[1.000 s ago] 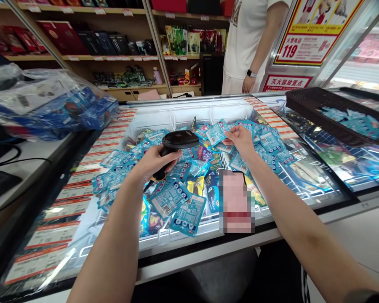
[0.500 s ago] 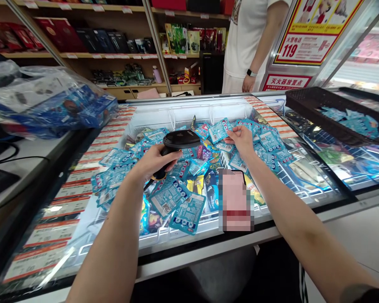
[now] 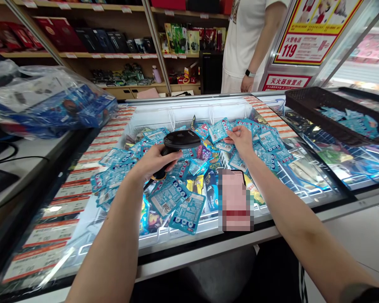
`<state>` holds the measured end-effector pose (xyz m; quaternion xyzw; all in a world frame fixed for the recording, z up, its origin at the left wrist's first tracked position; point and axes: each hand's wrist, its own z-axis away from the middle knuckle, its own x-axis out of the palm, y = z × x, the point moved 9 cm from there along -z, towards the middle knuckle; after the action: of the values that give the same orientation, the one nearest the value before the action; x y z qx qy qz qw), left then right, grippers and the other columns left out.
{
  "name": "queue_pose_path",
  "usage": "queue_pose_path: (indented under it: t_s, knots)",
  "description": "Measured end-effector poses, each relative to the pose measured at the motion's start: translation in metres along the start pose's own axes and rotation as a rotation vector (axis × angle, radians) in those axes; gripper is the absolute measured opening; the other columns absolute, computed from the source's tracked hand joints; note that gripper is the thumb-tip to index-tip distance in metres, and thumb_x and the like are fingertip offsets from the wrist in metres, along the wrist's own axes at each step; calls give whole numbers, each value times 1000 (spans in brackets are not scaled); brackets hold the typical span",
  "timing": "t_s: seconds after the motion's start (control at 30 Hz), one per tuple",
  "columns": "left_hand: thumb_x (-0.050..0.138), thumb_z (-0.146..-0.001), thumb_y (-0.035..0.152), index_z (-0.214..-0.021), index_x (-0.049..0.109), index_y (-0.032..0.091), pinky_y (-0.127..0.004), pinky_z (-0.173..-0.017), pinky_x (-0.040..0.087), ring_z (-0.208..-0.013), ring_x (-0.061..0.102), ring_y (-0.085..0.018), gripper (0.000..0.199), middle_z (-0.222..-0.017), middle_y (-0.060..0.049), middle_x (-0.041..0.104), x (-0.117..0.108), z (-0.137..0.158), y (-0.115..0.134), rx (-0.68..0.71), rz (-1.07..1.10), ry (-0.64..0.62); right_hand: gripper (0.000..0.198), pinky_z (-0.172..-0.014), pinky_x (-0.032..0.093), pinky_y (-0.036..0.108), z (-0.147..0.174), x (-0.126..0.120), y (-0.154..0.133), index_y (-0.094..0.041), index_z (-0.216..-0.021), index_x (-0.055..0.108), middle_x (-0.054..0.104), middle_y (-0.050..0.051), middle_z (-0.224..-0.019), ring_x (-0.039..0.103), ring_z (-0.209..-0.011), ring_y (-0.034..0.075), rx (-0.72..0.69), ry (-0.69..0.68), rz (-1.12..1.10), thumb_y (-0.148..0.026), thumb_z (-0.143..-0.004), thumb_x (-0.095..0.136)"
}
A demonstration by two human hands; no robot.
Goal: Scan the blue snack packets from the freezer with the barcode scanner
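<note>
My left hand point(image 3: 156, 162) is wrapped round the handle of a black barcode scanner point(image 3: 181, 139), whose head points right. A blue packet point(image 3: 219, 130) with a printed barcode is pinched at its right edge by my right hand point(image 3: 240, 139). Between and around both hands, many similar blue packets point(image 3: 186, 212) lie spread over the glass top of a lit freezer point(image 3: 189, 111). Under the glass show colourful wrapped goods, among them a yellow wrapper point(image 3: 196, 184). A phone point(image 3: 235, 202) with a blurred-out screen lies near the front edge, left of my right forearm.
A dark basket point(image 3: 322, 120) holding more blue packets stands at the right. Plastic-wrapped blue boxes point(image 3: 50, 101) sit on the left counter beside black cables. Behind the freezer stands a person in white point(image 3: 246, 50), before stocked shelves point(image 3: 113, 54). Price strips point(image 3: 55, 202) line the left side.
Almost nothing differs. The scanner and the pinched packet keep their places; the standing person's hand has shifted very slightly.
</note>
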<state>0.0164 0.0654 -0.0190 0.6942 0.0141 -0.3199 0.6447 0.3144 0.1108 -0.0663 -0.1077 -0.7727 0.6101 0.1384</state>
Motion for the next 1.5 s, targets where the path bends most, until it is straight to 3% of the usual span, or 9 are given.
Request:
queue_pose_path:
  t_s: [0.13,0.33,0.53,0.73,0.93,1.1,1.27,1.4,1.5]
  knots:
    - [63,-78,43,-67,54,17,-23,-45,37,-43,47,-10,30,-48,0,52,-5,1,-1,-23,28,48,35,-67,60,40,-5,-11,-6,-23,-91,47,64,-3,-64,71,-63,22,-36,59,21,-38,-72,72]
    - [63,-78,40,-66,53,17,-21,-42,35,-42,45,-9,28,-49,0,51,-25,3,-8,-40,123,207,31,-61,58,40,-16,-54,-22,-19,-106,55,62,0,-68,67,-62,22,-83,230,198,-35,-80,59]
    - [66,-74,34,-78,56,16,-21,-39,34,-41,46,-9,21,-58,0,56,-36,4,-6,3,223,333,26,-84,50,45,-18,-90,-43,-16,-102,62,65,9,-89,62,-90,25,-198,401,569,-24,-86,43]
    - [68,-72,33,-78,54,16,-21,-38,34,-40,44,-8,23,-59,1,54,-44,6,-4,10,253,431,32,-91,44,43,-16,-81,-49,-16,-102,63,67,11,-97,59,-93,24,-254,374,844,-11,-80,40]
    - [66,-72,35,-74,53,17,-21,-38,32,-41,44,-8,23,-58,1,53,-49,7,-5,22,227,477,25,-92,40,48,-9,-82,-47,-16,-96,63,65,13,-97,55,-98,29,-178,405,1007,-15,-79,46]
    - [66,-72,36,-74,53,17,-21,-38,33,-40,43,-8,22,-56,1,52,-52,9,-6,10,219,511,27,-95,35,56,-1,-81,-54,-18,-101,63,58,17,-113,46,-114,34,-202,488,1071,-18,-80,46]
    - [65,-72,36,-73,54,17,-21,-39,33,-41,44,-8,22,-58,0,54,-54,10,-8,-6,209,516,30,-98,34,54,2,-43,-66,-17,-107,64,61,15,-116,47,-116,34,-387,312,1072,-18,-85,45]
    - [65,-72,36,-73,54,17,-22,-40,34,-41,44,-9,23,-57,0,54,-57,10,-8,14,227,527,30,-99,39,43,4,15,-60,-15,-112,65,67,13,-113,56,-110,28,-501,-61,1001,-21,-90,45]
    - [65,-72,36,-75,54,17,-22,-40,34,-42,45,-9,22,-58,0,54,-61,11,-10,7,238,544,31,-92,44,35,6,62,-45,-17,-112,67,71,9,-109,63,-101,24,-460,-348,981,-27,-95,43]
